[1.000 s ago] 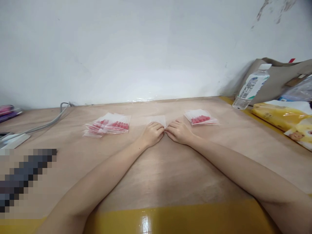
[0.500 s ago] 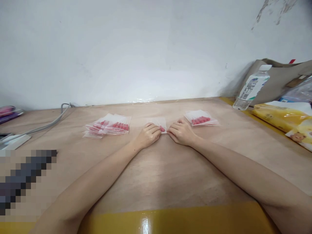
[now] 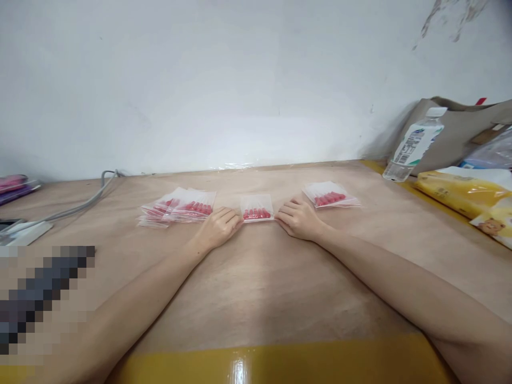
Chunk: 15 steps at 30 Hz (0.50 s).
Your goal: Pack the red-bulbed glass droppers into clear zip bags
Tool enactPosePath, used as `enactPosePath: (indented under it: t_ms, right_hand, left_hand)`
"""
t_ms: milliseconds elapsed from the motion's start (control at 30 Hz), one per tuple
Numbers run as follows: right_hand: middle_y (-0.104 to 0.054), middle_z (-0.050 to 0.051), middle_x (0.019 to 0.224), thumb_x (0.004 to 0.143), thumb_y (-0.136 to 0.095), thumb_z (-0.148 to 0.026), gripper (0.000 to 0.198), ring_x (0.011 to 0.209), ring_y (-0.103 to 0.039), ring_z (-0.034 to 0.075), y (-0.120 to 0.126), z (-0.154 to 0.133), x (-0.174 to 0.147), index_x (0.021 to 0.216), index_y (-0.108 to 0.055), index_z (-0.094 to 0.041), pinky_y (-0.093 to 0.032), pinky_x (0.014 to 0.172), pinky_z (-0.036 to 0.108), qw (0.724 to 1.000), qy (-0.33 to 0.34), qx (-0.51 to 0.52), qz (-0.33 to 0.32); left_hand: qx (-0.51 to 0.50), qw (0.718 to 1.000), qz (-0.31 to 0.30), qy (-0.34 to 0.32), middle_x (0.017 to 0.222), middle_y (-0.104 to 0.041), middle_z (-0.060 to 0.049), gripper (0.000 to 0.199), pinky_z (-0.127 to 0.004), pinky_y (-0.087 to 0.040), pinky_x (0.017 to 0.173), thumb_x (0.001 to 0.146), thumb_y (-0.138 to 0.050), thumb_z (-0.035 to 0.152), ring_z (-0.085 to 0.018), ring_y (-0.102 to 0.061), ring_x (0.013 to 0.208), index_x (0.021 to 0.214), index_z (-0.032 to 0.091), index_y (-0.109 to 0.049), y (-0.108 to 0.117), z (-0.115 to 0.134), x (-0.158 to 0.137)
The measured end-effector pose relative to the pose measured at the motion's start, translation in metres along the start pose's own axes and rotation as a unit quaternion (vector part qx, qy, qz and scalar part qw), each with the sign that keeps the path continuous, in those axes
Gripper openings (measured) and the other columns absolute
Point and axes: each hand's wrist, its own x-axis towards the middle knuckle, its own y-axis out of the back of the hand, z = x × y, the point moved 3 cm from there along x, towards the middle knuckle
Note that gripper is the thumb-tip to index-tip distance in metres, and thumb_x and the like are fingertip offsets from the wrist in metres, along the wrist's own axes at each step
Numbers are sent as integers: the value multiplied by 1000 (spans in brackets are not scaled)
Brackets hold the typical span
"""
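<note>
A small clear zip bag (image 3: 256,207) with several red pieces in a row lies between my hands at the middle of the table. My left hand (image 3: 221,225) pinches its near left corner. At the near right corner, my right hand (image 3: 298,218) has its fingers closed on the bag's edge. Left of my left hand is an overlapping pile of similar bags (image 3: 178,207) with red pieces. A smaller stack of such bags (image 3: 331,195) lies just beyond my right hand. What the red pieces are, I cannot make out.
A clear plastic bottle (image 3: 416,144) leans on a grey-brown bag (image 3: 452,133) at the back right, beside a yellow packet (image 3: 460,186). A grey cable (image 3: 84,204) runs along the left. Yellow tape (image 3: 280,360) covers the table's near edge.
My left hand has slid left along the bag's near edge to its corner, uncovering the row of red pieces. My right hand has stayed at the right corner.
</note>
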Motion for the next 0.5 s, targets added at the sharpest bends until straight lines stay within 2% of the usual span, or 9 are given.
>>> enactPosePath:
  t_ms: [100, 233, 300, 400, 500]
  right_hand:
    - [-61, 4, 66, 87, -41, -16, 27, 64, -46, 14, -1, 0, -1, 69, -61, -16, -27, 65, 30, 1000, 3, -4, -11]
    - [-64, 6, 71, 86, -44, -19, 24, 69, -50, 16, 1, 2, -1, 72, -63, -16, -30, 66, 31, 1000, -21, 3, -19]
    - [-66, 9, 87, 85, -48, -26, 20, 78, -53, 19, 4, 1, 1, 88, -65, -16, -33, 69, 33, 998, -49, 17, -19]
    - [-56, 14, 121, 81, -54, -33, 42, 102, -52, 26, 2, -5, 9, 120, -54, -18, -38, 80, 38, 993, -100, 51, -29]
    - [-44, 15, 135, 84, -50, -31, 45, 120, -43, 30, -12, -15, 19, 128, -48, -19, -39, 90, 45, 982, -134, 116, -70]
  left_hand:
    - [10, 1000, -11, 14, 64, -61, -5, 33, -31, -48, 63, 94, -36, 21, -17, -59, 64, 68, 16, -56, -1, -1, 0]
    - [-3, 1000, -16, 18, 64, -60, -5, 33, -31, -47, 63, 94, -38, 24, -18, -59, 65, 69, 16, -56, -3, -2, -2]
    - [-11, 1000, -16, 23, 68, -62, -6, 33, -32, -47, 65, 95, -38, 26, -18, -60, 68, 71, 16, -58, -4, -2, -3]
    - [-19, 999, -16, 29, 75, -66, -6, 32, -32, -47, 69, 95, -39, 30, -18, -61, 73, 77, 16, -62, -5, -1, -1]
    - [-34, 998, -19, 41, 91, -68, -7, 29, -35, -46, 83, 91, -45, 39, -21, -61, 90, 92, 17, -64, -3, 0, 1]
